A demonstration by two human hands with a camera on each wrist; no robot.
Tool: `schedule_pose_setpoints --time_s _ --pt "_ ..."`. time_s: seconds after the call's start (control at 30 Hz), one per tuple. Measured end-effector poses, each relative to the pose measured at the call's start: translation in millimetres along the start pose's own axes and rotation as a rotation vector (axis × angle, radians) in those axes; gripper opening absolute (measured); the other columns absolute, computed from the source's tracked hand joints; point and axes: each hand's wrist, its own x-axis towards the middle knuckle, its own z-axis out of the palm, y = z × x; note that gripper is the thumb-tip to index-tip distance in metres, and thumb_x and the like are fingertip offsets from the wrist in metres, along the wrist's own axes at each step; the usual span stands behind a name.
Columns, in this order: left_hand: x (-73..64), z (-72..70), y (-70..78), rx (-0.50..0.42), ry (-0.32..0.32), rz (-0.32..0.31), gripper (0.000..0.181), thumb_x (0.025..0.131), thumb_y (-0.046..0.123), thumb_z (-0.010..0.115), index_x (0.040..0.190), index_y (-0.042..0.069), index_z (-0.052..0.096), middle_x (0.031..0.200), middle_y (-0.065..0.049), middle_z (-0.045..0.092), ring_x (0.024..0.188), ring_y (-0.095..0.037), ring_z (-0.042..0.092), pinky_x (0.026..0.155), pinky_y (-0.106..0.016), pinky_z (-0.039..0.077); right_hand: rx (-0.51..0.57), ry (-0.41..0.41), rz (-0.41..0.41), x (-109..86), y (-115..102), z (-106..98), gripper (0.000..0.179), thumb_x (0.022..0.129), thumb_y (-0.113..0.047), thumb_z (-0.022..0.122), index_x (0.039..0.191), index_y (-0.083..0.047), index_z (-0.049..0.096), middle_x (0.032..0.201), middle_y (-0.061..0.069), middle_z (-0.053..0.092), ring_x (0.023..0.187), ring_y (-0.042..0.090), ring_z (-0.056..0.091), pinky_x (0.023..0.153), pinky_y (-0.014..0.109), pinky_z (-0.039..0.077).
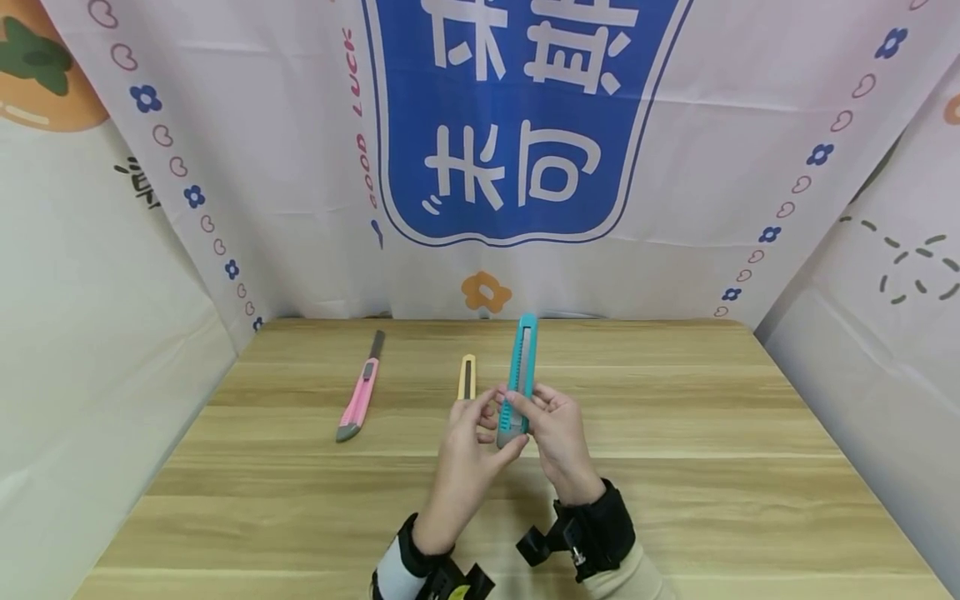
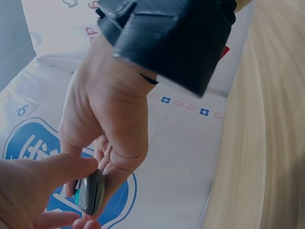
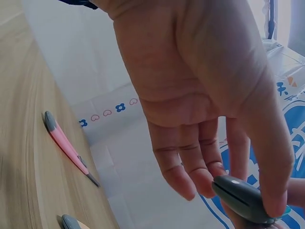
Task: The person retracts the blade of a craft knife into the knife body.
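I have the left hand (image 1: 465, 457) and right hand (image 1: 558, 433) both pinching the teal cutter (image 1: 523, 362) above the tabletop (image 1: 712, 467), toward its far edge. I judge it lifted, not yet set down. The yellow cutter (image 1: 467, 375), partly hidden, and pink cutter (image 1: 360, 396), nearer the far left corner, lie unheld.

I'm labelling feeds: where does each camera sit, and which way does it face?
Head: from the head, forward and down at the teal utility knife; left hand and right hand show.
Left wrist: from that wrist, toward knife and backdrop cloth; both hands show.
Right wrist: from that wrist, toward knife and cloth; chiefly left hand shows.
Head and right wrist share the pink utility knife.
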Motion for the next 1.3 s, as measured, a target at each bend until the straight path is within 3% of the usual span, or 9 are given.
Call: schedule_pose_setpoints --time_s 0.23,0.43,0.67,0.8,1.07,1.3 --pt "0.1 1.8 2.5 0.074 0.045 0.034 0.058 0.067 0.008 0.082 0.119 -0.006 0.060 0.093 -0.014 0.056 0.080 -0.018 0.056 0.061 -0.032 0.060 0.015 0.001 -0.016 -0.4 3 2 0.032 0.086 -0.002 0.064 0.114 0.011 0.060 0.105 0.016 0.072 0.090 0.014 0.069 0.075 0.021 0.058" --pt "-0.6 1.9 3.2 0.095 0.070 0.068 0.057 0.066 0.008 0.082 0.116 -0.007 0.063 0.088 -0.014 0.056 0.076 -0.018 0.057 0.057 -0.032 0.060 0.005 0.006 -0.037 -0.9 5 4 0.032 0.084 -0.004 0.066 0.112 0.010 0.062 0.092 0.001 0.076 0.089 0.016 0.069 0.075 0.020 0.057" --pt "-1.0 0.0 1.3 0.102 0.067 0.051 0.050 0.067 0.007 0.081 0.111 -0.009 0.064 0.090 -0.014 0.057 0.074 -0.018 0.059 0.057 -0.032 0.060 -0.028 -0.014 -0.011 -1.7 5 6 0.030 0.087 -0.004 0.063 0.114 0.009 0.061 0.112 0.023 0.067 0.092 0.015 0.068 0.072 0.020 0.057" --pt "-0.5 -2.7 -2.4 0.111 0.066 0.049 0.046 0.066 0.006 0.079 0.108 -0.007 0.066 0.088 -0.014 0.059 0.071 -0.017 0.060 0.057 -0.032 0.060 -0.079 -0.033 -0.012 -2.4 6 6 0.032 0.088 -0.009 0.063 0.114 0.008 0.061 0.109 0.019 0.070 0.095 0.016 0.067 0.071 0.020 0.057" --pt "2.8 -8.2 -6.9 0.125 0.050 0.013 0.045 0.064 0.005 0.077 0.107 -0.003 0.067 0.085 -0.010 0.058 0.064 -0.014 0.060 0.053 -0.028 0.056 -0.115 -0.095 0.012 -2.0 8 5 0.037 0.091 -0.011 0.060 0.122 0.008 0.057 0.121 0.030 0.059 0.099 0.021 0.065 0.078 0.025 0.058" --pt "3.4 -9.3 -9.4 0.178 0.043 0.033 0.045 0.066 0.005 0.076 0.109 -0.004 0.067 0.077 -0.009 0.055 0.066 -0.017 0.064 0.052 -0.028 0.055 -0.130 -0.104 0.014 -0.6 9 4 0.036 0.092 -0.012 0.057 0.121 0.010 0.057 0.118 0.029 0.062 0.097 0.020 0.066 0.078 0.026 0.058"
